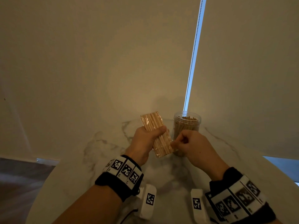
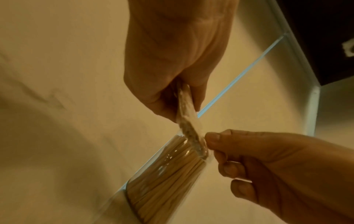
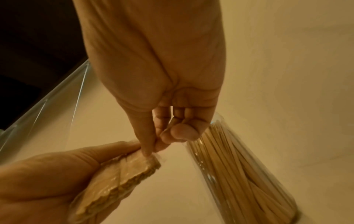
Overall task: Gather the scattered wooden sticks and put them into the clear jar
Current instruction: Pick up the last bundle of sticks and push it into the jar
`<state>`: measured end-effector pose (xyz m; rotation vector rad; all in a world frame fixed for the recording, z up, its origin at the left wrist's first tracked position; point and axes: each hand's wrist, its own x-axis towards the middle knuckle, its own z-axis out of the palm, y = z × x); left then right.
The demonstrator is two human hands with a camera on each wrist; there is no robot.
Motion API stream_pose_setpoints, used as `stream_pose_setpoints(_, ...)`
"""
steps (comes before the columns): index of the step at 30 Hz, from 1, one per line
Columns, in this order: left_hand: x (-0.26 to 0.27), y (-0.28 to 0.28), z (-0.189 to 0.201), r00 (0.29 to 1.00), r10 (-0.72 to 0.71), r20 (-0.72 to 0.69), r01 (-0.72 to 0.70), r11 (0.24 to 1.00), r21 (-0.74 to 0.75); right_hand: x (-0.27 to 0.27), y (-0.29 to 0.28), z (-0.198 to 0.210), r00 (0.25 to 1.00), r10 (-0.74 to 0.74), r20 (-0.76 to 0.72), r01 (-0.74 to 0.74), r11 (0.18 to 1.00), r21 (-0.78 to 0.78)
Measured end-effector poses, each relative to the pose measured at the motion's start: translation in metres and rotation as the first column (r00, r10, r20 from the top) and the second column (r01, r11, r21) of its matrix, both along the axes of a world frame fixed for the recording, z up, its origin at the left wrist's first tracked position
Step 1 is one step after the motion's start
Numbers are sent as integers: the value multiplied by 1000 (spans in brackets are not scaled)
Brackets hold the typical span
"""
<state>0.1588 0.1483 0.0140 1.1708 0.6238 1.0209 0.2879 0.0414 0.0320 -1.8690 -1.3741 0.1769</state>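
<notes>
Left hand [image 1: 146,139] grips wrapped sticks [image 1: 156,134] | right hand [image 1: 191,143] pinches the wrap's lower corner | jar [image 1: 186,125] with sticks stands on bench [image 1: 103,160]

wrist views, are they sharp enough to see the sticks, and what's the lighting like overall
Head view: dim warm light, one bright daylight strip between the blinds, edges bent by the wide lens. Left wrist view: jar soft with small glare spots, the pack's end smeared. Right wrist view: sticks in the jar readable yet streaky; both hands fairly sharp.
</notes>
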Motion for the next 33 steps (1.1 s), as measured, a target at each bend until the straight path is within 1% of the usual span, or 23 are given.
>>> stream_pose_setpoints(4,7,5,13,999,-2,-32,6,995,103,1,1,4,1000,-1,-28,3,999,51)
stream_pose_setpoints(6,10,8,17,999,-4,-53,11,991,133,3,1,5,1000,-16,-4,17,996,88)
stream_pose_setpoints(9,13,10,20,998,39,-51,-29,984,174,4,2,7,999,-38,30,32,986,164)
stream_pose_setpoints(12,15,11,22,996,73,-60,-59,977,206,1,2,7,999,3,45,-13,977,212)
stream_pose_setpoints(16,14,14,20,989,114,-96,-94,976,199,-4,0,8,994,89,59,-98,979,181)
stream_pose_setpoints(20,11,19,21,980,175,-93,-159,975,155,-12,0,5,981,194,-18,-191,976,103)
stream_pose_setpoints(22,11,19,23,983,161,-88,-148,980,137,-14,1,3,980,198,-37,-193,976,98)
stream_pose_setpoints(24,11,16,25,986,139,-94,-124,981,149,-13,3,3,984,174,-36,-169,979,113)
stream_pose_setpoints(28,13,13,27,986,120,-116,-98,978,183,-11,4,4,996,91,22,-93,987,134)
stream_pose_setpoints(31,13,14,26,985,123,-125,-101,981,167,-11,5,5,993,117,26,-119,986,117)
stream_pose_setpoints(33,11,15,25,982,132,-133,-113,984,141,-9,4,8,984,176,3,-176,979,102)
